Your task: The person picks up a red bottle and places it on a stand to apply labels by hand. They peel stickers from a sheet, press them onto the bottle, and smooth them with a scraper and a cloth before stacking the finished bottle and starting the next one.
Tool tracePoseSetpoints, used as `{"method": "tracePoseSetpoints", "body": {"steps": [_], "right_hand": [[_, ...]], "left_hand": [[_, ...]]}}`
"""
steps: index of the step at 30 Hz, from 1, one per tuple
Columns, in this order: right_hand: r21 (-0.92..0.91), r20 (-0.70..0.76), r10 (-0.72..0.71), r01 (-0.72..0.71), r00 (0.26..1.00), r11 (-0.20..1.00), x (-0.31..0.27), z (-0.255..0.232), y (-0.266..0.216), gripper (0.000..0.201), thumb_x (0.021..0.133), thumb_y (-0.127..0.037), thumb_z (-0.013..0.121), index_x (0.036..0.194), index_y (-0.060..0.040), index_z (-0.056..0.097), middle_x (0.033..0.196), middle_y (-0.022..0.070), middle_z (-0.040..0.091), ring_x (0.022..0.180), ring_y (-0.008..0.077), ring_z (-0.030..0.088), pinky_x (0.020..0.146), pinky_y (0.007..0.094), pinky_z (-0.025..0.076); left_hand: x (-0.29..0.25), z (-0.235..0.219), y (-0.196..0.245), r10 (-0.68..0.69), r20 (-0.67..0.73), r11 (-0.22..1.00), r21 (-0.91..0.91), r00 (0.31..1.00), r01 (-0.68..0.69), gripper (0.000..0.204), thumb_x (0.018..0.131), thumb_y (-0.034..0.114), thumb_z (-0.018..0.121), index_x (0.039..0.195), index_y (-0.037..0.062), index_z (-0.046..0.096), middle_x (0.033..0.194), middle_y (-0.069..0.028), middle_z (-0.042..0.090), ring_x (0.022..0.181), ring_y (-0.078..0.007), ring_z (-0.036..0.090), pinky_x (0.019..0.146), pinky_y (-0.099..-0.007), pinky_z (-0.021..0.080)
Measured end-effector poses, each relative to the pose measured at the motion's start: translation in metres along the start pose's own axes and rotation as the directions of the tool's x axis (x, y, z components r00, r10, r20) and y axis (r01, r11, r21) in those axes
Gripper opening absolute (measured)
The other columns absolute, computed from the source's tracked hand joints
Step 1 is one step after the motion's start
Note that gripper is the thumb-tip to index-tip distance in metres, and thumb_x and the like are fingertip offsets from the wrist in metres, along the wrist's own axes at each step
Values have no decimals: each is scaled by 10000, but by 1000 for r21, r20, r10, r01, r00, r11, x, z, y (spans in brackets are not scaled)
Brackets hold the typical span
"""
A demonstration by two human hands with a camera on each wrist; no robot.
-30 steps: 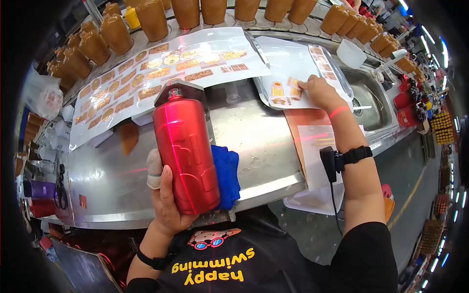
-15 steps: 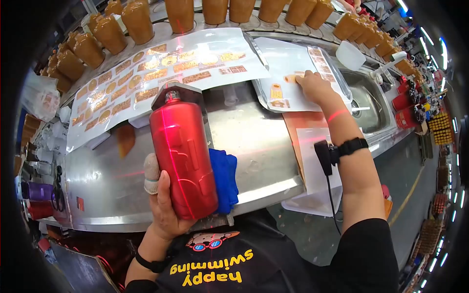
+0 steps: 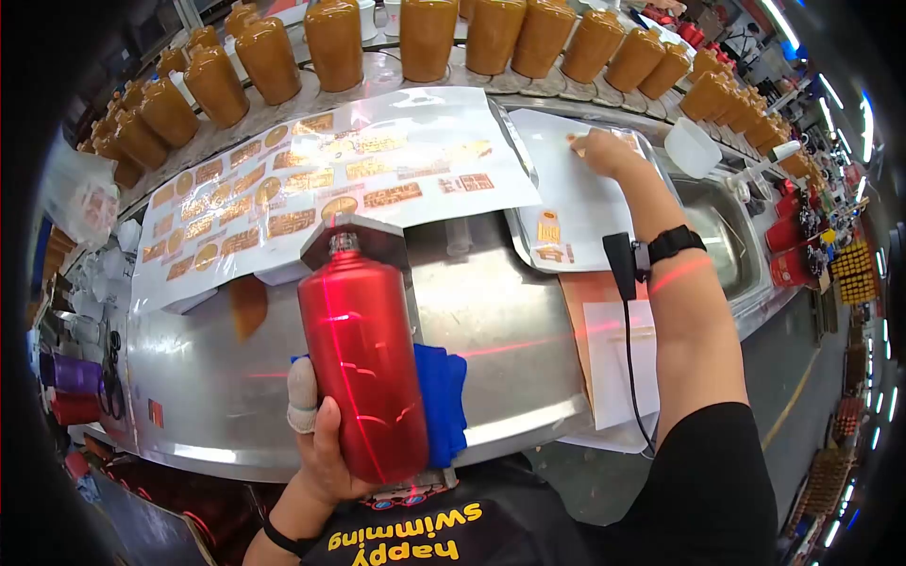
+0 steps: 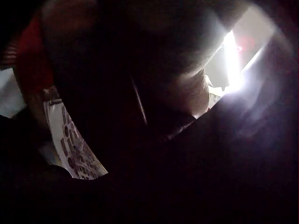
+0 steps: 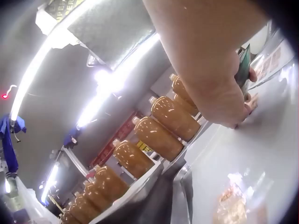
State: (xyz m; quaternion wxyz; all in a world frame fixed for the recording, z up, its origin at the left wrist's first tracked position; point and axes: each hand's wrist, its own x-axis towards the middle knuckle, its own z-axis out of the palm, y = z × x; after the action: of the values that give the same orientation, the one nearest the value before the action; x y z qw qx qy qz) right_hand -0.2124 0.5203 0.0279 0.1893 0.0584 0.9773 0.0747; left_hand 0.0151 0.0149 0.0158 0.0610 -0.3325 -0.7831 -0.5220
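My left hand [image 3: 326, 453] grips a shiny red bottle [image 3: 363, 368] low on its left side, with a pale cover on one finger [image 3: 302, 391]. The bottle leans with its threaded neck pointing away from me, by a dark angular block [image 3: 382, 241]. Over the far part of a metal tray [image 3: 524, 250] lined with white, my right hand [image 3: 606, 153] is bent downward. Its fingers hold a flat dark-green piece [image 5: 244, 67], partly hidden by the hand. A small orange-gold decal [image 3: 574, 139] shows at its fingertips. Another gold decal [image 3: 548, 228] lies nearer on the tray.
A white sheet of gold and brown decals [image 3: 283, 189] covers the bench's left side. Brown glazed bottles [image 3: 429, 42] stand in a row behind. A blue cloth [image 3: 440, 406] lies beside the red bottle. A sink [image 3: 722, 236] and a white tub [image 3: 694, 148] are at right.
My right hand has moved from the tray's near decals to its far part, and a small decal now shows by its fingertips there. The left hand keeps its grip on the red bottle.
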Motion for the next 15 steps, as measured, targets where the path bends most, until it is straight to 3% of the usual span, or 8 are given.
{"method": "tracePoseSetpoints", "body": {"steps": [1,2,3,4,6,8,12,15], "right_hand": [[23,-115,54,-51,992,998,3,-2,3,372,880,-97,578,1246,-144,624,1304,168,530,1194,370,540,970,457,476],[52,-228,107,-98,968,994,7,-3,5,369,873,-129,611,1241,-132,624,1291,167,531,1196,371,533,974,451,475],[87,-335,162,-141,928,986,10,-4,9,375,865,-162,644,1237,-120,623,1278,166,532,1198,373,527,977,444,473],[64,-392,109,-91,913,994,19,0,17,433,811,-252,729,1211,-117,633,1245,151,524,1195,373,503,989,432,462],[72,-421,77,-52,904,996,31,6,25,439,789,-277,754,1179,-112,639,1240,144,518,1181,380,497,994,433,455],[86,-480,48,-8,876,996,38,8,26,435,745,-321,794,1093,-103,650,1239,128,505,1161,382,486,981,442,459],[9,-471,-6,11,882,1000,43,1,30,362,787,-361,745,1068,-142,683,1260,73,513,1245,321,464,949,472,489],[-1,-531,-54,63,846,998,52,5,37,294,778,-337,740,1001,-150,699,1207,48,540,1222,302,478,930,465,493]], "left_hand": [[3,2,5,-181,-1,943,-285,983,174,857,841,321,705,1506,107,209,1489,-261,331,1320,-439,436,1104,-516,367],[6,6,10,-349,50,777,-543,936,319,843,853,339,687,1510,111,210,1492,-233,342,1326,-412,437,1104,-507,373],[9,9,15,-482,148,522,-743,863,419,829,865,356,669,1513,115,212,1495,-205,352,1332,-384,438,1103,-498,380],[11,12,18,-565,283,207,-861,775,465,816,877,374,651,1517,119,213,1498,-178,362,1338,-357,440,1103,-489,386],[13,13,16,-573,440,-109,-877,691,467,798,893,401,620,1523,125,215,1500,-135,377,1347,-315,438,1105,-478,391],[13,12,14,-550,440,-69,-871,710,487,787,900,412,600,1526,127,217,1498,-116,385,1351,-294,433,1108,-474,390],[18,10,16,-539,424,-25,-872,728,489,767,905,387,587,1526,127,218,1489,-124,395,1349,-297,435,1106,-470,393],[15,10,15,-542,436,-63,-874,718,482,750,913,370,576,1525,126,219,1484,-128,399,1341,-296,444,1102,-463,398]]}}
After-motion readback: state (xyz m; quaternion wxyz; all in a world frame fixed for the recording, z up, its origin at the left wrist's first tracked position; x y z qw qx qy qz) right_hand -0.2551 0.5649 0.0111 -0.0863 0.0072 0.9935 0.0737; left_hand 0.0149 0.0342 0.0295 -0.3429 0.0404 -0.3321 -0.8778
